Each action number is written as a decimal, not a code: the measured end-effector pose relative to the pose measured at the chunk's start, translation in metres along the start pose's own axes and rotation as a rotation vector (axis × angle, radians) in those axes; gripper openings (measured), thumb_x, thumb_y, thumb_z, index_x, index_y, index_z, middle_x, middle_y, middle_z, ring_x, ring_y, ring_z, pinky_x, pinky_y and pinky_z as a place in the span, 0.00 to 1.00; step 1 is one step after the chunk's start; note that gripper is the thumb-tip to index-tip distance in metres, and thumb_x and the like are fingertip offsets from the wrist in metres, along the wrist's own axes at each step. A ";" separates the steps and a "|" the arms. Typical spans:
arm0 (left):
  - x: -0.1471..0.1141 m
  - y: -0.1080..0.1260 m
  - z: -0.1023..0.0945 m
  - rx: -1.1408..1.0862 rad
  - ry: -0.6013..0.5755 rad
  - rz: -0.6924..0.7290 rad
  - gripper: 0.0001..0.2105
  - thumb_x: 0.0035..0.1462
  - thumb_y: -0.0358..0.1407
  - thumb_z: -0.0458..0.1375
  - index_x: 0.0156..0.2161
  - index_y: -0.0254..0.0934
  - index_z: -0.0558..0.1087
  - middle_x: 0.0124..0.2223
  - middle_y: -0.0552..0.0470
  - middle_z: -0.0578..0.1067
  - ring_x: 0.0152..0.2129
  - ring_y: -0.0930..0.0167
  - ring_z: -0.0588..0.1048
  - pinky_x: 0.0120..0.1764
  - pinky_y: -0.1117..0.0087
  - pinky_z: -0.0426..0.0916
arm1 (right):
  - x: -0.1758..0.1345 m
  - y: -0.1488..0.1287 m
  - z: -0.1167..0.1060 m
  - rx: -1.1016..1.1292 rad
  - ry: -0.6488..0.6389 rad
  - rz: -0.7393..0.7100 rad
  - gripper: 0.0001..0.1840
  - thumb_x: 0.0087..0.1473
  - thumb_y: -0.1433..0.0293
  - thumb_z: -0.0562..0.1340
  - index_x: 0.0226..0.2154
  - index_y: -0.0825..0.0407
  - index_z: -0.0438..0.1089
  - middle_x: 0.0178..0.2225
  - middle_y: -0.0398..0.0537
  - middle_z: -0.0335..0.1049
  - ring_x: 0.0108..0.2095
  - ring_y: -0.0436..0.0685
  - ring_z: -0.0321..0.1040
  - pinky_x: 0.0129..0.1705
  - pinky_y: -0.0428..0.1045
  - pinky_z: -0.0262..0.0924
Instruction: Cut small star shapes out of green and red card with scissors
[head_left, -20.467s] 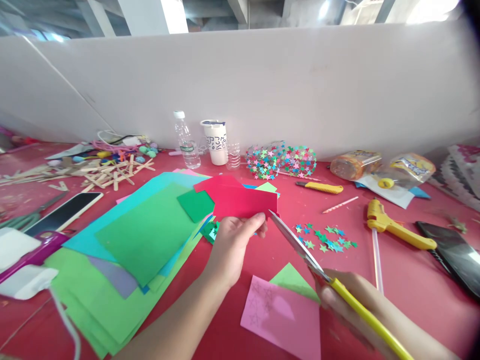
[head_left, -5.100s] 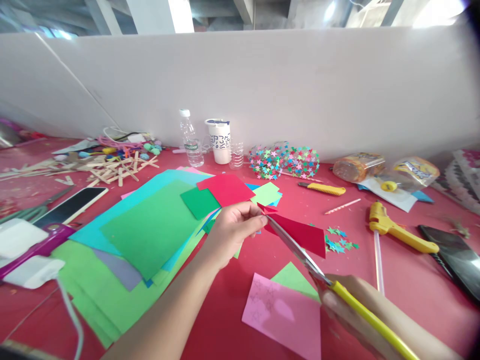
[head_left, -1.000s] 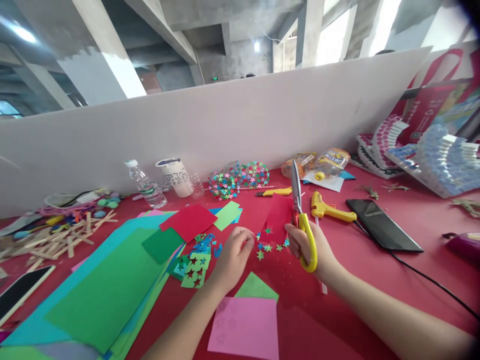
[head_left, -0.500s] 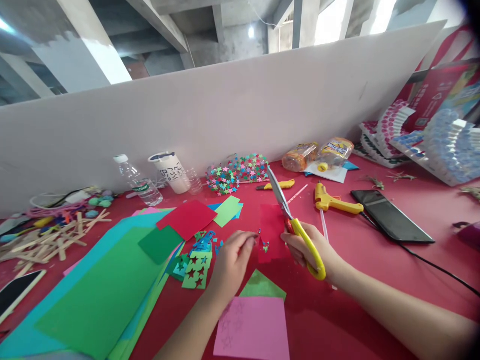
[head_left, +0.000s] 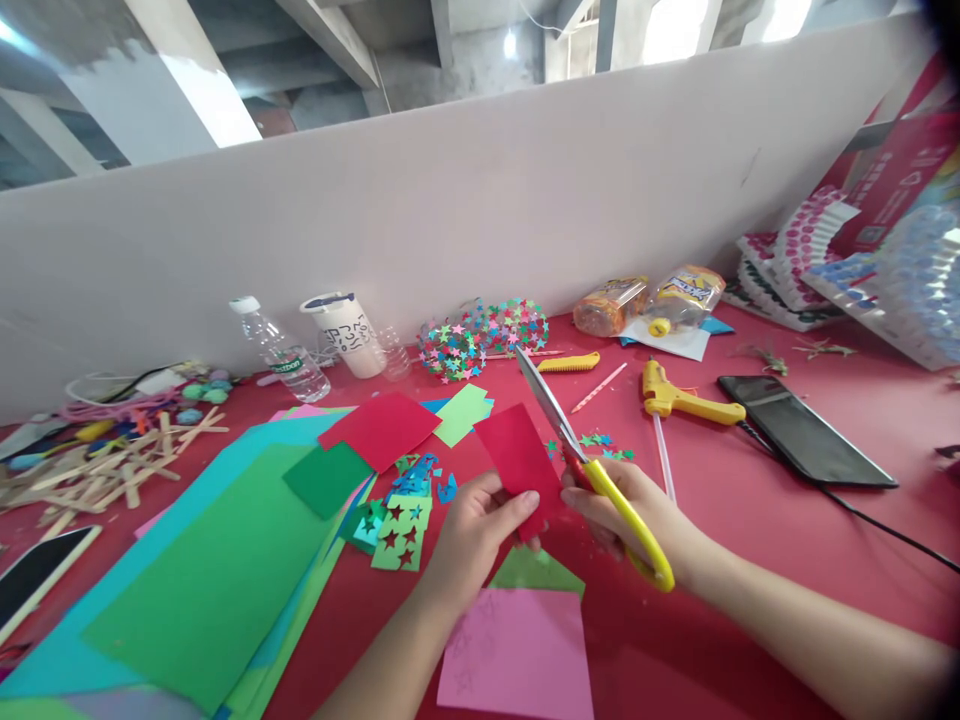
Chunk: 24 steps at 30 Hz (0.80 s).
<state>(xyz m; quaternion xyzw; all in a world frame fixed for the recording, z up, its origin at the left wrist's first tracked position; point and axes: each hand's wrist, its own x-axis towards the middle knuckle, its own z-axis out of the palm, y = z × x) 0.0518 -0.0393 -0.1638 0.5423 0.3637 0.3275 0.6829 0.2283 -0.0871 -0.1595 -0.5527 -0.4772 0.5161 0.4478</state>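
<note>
My left hand pinches the lower end of a red paper strip, thumb on top, holding it tilted up off the table. In my right hand is a pair of scissors with yellow handles, its blades pointing up and away, just right of the paper. The blades look closed or nearly so and do not touch the paper visibly. Small paper stars lie behind the scissors. Below my hands rest a pink sheet with drawn stars and a green paper piece.
Coloured sheets and star-cut scraps lie left. Behind stand a water bottle, a cup and star-covered shapes. A utility knife, glue gun and phone lie right, with a cable trailing across the table.
My left hand has taken up the red paper and lifted it off the table, uncovering the small stars behind. The scissors stay in my right hand. The view has shifted slightly.
</note>
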 end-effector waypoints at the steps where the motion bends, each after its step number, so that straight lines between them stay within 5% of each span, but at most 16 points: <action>1: 0.000 0.000 -0.001 -0.029 -0.004 0.003 0.07 0.55 0.38 0.65 0.35 0.36 0.78 0.27 0.54 0.76 0.21 0.73 0.71 0.28 0.71 0.69 | 0.000 0.000 0.000 0.001 -0.010 0.001 0.12 0.50 0.67 0.61 0.21 0.47 0.58 0.12 0.30 0.55 0.12 0.47 0.54 0.15 0.43 0.48; 12: -0.002 0.000 -0.006 -0.101 -0.104 -0.140 0.04 0.49 0.33 0.66 0.28 0.34 0.79 0.23 0.52 0.78 0.16 0.71 0.73 0.21 0.71 0.69 | -0.008 -0.004 -0.002 -0.053 -0.125 -0.022 0.12 0.49 0.70 0.60 0.22 0.46 0.55 0.16 0.30 0.53 0.15 0.46 0.53 0.17 0.43 0.45; 19: 0.007 0.011 -0.011 -0.238 0.371 0.170 0.09 0.47 0.36 0.69 0.23 0.34 0.77 0.20 0.54 0.77 0.16 0.75 0.74 0.21 0.77 0.66 | -0.007 -0.003 -0.006 -0.155 -0.182 -0.056 0.23 0.58 0.50 0.61 0.23 0.47 0.56 0.17 0.32 0.53 0.17 0.48 0.51 0.19 0.45 0.44; 24: 0.001 0.018 -0.006 -0.371 0.529 0.261 0.07 0.43 0.32 0.71 0.24 0.35 0.78 0.21 0.56 0.78 0.16 0.75 0.75 0.22 0.76 0.70 | -0.015 -0.010 -0.006 -0.271 -0.256 -0.085 0.23 0.54 0.50 0.65 0.27 0.50 0.60 0.25 0.36 0.55 0.26 0.51 0.48 0.27 0.48 0.46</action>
